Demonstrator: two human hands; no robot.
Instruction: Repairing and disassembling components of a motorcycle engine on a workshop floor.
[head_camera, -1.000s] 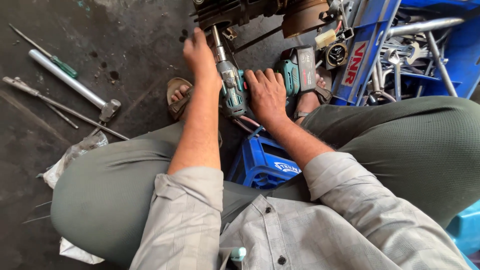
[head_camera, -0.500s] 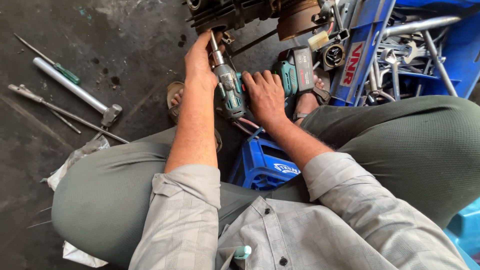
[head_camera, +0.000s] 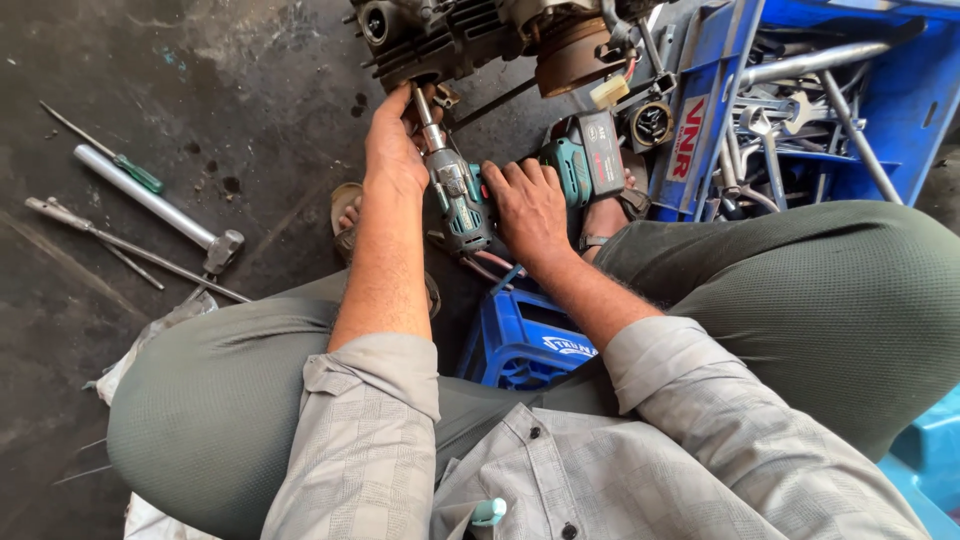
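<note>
The right hand (head_camera: 530, 205) grips the driver (head_camera: 462, 200) by its handle; the left hand (head_camera: 393, 150) clasps its socket shaft beneath the engine (head_camera: 450, 35).

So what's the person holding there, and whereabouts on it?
A teal power wrench. The right hand grips its handle; the left hand steadies the metal shaft at the front, up against the engine.

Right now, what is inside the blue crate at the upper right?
The blue crate holds a jumble of metal tools: wrenches and a long steel bar. Whatever lies deeper is covered by them.
</note>
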